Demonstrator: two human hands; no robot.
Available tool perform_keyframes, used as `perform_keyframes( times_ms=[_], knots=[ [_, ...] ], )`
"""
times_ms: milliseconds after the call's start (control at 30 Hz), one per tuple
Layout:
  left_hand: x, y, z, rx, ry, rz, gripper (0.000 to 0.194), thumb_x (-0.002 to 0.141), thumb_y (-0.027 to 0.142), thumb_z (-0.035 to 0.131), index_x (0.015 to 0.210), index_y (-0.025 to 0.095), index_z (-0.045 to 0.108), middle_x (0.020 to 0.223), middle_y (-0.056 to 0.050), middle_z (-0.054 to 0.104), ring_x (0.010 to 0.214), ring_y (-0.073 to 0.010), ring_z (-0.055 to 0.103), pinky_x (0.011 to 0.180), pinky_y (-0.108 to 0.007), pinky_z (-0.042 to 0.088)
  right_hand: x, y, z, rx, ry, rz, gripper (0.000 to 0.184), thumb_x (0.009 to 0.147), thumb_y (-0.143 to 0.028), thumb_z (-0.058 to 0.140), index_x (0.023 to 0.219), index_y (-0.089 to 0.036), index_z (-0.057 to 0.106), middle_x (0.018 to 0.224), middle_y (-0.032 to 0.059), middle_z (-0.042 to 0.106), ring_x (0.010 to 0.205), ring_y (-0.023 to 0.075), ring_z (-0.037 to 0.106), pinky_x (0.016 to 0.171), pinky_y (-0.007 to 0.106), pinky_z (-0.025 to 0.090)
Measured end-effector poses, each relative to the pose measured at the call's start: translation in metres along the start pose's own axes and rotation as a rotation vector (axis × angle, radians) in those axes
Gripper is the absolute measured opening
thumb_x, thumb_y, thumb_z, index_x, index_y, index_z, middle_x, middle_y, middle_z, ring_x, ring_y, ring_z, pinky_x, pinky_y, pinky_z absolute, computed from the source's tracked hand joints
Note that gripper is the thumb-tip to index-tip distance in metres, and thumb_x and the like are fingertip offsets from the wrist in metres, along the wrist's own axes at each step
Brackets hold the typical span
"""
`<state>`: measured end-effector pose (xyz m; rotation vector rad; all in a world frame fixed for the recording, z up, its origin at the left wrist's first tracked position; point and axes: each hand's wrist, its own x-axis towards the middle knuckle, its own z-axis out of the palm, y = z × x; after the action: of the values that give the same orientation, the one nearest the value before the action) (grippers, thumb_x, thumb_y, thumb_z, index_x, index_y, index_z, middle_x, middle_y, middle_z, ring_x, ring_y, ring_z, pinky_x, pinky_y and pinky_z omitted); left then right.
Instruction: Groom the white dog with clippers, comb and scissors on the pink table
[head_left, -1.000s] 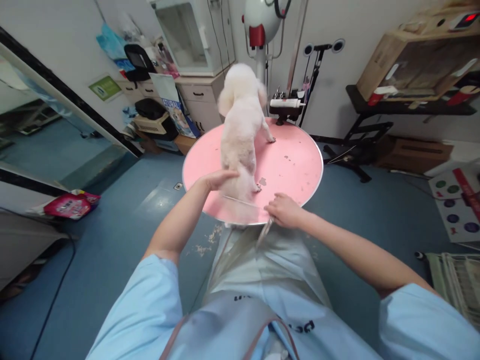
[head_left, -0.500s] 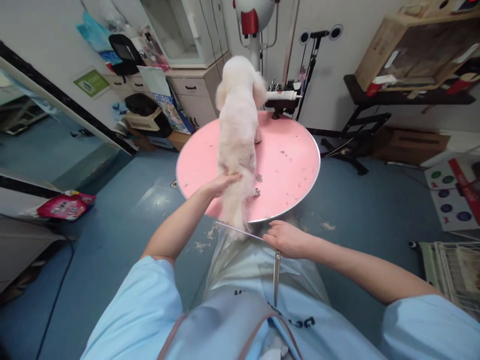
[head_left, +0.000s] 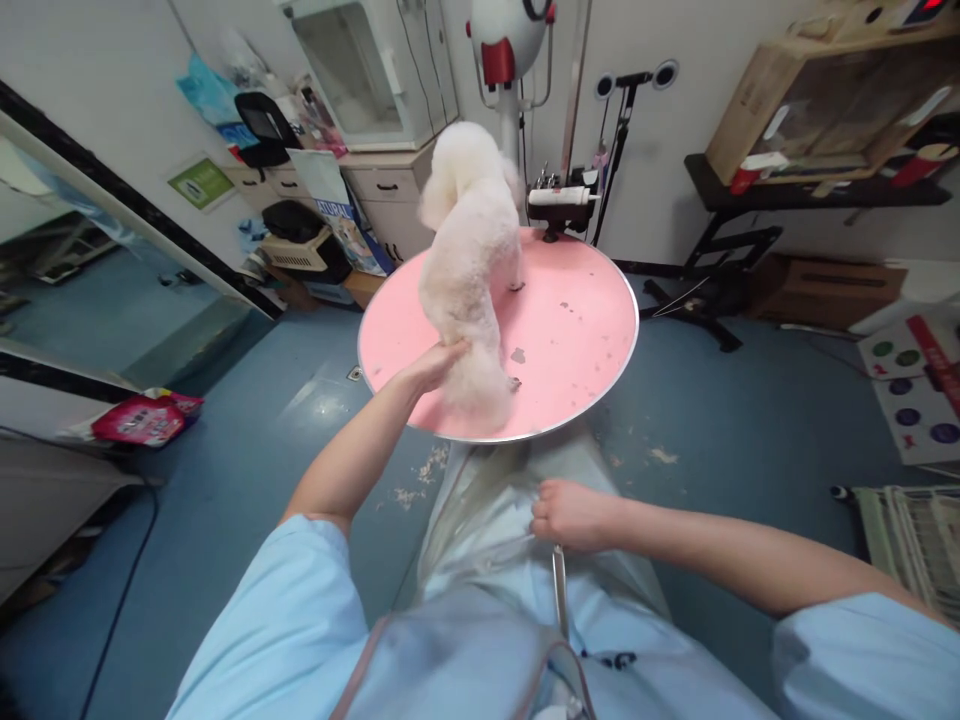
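Note:
A small white fluffy dog [head_left: 466, 255] stands on a round pink table [head_left: 585, 330], facing away from me. My left hand [head_left: 433, 365] is closed around the dog's rear leg near the table's front edge. My right hand [head_left: 571, 514] is closed below the table over my apron and holds long metal scissors [head_left: 559, 590] whose blades point down toward me. Small tufts of cut fur lie scattered on the pink tabletop.
A dryer on a stand [head_left: 504, 40] rises behind the table. A white cabinet [head_left: 390, 190] and a pet carrier [head_left: 300, 245] stand at back left. A black bench with wooden boxes [head_left: 810, 190] is at right. Fur clippings [head_left: 420, 480] lie on the blue floor.
My right hand has drawn back from the table's edge toward my lap with the scissors turned blade-down. The dog shifted slightly left; my left hand stays on its rear leg.

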<state>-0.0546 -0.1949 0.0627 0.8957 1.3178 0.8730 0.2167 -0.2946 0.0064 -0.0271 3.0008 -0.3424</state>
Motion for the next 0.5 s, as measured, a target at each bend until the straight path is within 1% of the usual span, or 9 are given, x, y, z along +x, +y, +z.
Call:
perform_keyframes(
  times_ms=[100,167,200,233,300,367,400,467,500],
  knots=[
    [0.005,0.008,-0.013,0.06,-0.036,-0.065,0.024,0.081,0.025,0.064,0.102,0.014,0.063,0.1,-0.006,0.071,0.092,-0.0188,0.064,0.085,-0.029,0.049,0.006,0.023,-0.02,-0.094,0.187,0.316,0.023,0.086,-0.015,0.044,0.098,-0.016,0.064,0.08,0.0084,0.067,0.073,0.0208,0.056,0.08,0.037,0.036],
    [0.006,0.015,-0.016,0.088,-0.079,-0.11,0.024,0.08,0.024,0.065,0.101,0.013,0.064,0.096,-0.007,0.071,0.089,-0.0193,0.064,0.086,-0.031,0.049,0.011,0.032,-0.03,-0.132,0.224,0.508,0.024,0.084,-0.014,0.045,0.099,-0.012,0.064,0.084,0.0119,0.066,0.076,0.0225,0.057,0.079,0.039,0.036],
    [0.006,0.018,-0.016,0.084,-0.09,-0.108,0.024,0.081,0.024,0.064,0.101,0.013,0.064,0.096,-0.008,0.071,0.09,-0.0195,0.065,0.087,-0.032,0.049,0.013,0.033,-0.031,-0.125,0.182,0.53,0.022,0.082,-0.014,0.046,0.095,-0.012,0.065,0.084,0.0125,0.066,0.074,0.0223,0.057,0.076,0.038,0.036],
    [0.005,0.02,-0.014,0.076,-0.091,-0.094,0.023,0.082,0.024,0.062,0.102,0.012,0.064,0.099,-0.009,0.071,0.093,-0.0195,0.064,0.09,-0.032,0.048,0.015,0.031,-0.03,-0.102,0.113,0.497,0.02,0.081,-0.013,0.048,0.089,-0.012,0.065,0.081,0.0119,0.067,0.07,0.0213,0.056,0.072,0.037,0.036],
    [0.003,0.024,-0.01,0.065,-0.077,-0.061,0.022,0.084,0.023,0.06,0.104,0.012,0.063,0.105,-0.009,0.069,0.099,-0.0184,0.063,0.094,-0.031,0.047,0.016,0.023,-0.025,-0.027,-0.006,0.346,0.016,0.079,-0.014,0.049,0.079,-0.015,0.065,0.076,0.009,0.067,0.064,0.0188,0.054,0.068,0.035,0.036],
    [0.002,0.025,-0.006,0.067,-0.063,-0.049,0.022,0.084,0.022,0.06,0.104,0.013,0.062,0.107,-0.009,0.069,0.102,-0.018,0.062,0.096,-0.03,0.045,0.016,0.019,-0.025,0.023,0.003,0.288,0.015,0.078,-0.016,0.05,0.08,-0.017,0.065,0.075,0.0072,0.067,0.064,0.018,0.054,0.068,0.034,0.036],
    [0.003,0.026,-0.005,0.072,-0.063,-0.057,0.021,0.084,0.022,0.06,0.102,0.013,0.062,0.106,-0.008,0.069,0.101,-0.0185,0.062,0.097,-0.031,0.045,0.015,0.021,-0.028,0.013,0.055,0.336,0.017,0.078,-0.016,0.05,0.084,-0.017,0.066,0.077,0.0078,0.067,0.067,0.0186,0.055,0.069,0.034,0.036],
    [0.005,0.025,-0.005,0.082,-0.07,-0.082,0.019,0.082,0.022,0.061,0.099,0.013,0.063,0.101,-0.008,0.07,0.097,-0.0201,0.064,0.094,-0.032,0.046,0.015,0.03,-0.036,-0.064,0.177,0.517,0.024,0.079,-0.014,0.048,0.095,-0.014,0.065,0.084,0.0113,0.068,0.073,0.021,0.057,0.072,0.036,0.036],
    [0.006,0.025,-0.006,0.087,-0.079,-0.09,0.018,0.082,0.022,0.062,0.097,0.013,0.064,0.099,-0.008,0.07,0.095,-0.0208,0.064,0.093,-0.033,0.047,0.015,0.035,-0.04,-0.105,0.201,0.581,0.025,0.079,-0.014,0.047,0.097,-0.013,0.065,0.085,0.0131,0.068,0.074,0.022,0.058,0.072,0.036,0.036]
  ],
)
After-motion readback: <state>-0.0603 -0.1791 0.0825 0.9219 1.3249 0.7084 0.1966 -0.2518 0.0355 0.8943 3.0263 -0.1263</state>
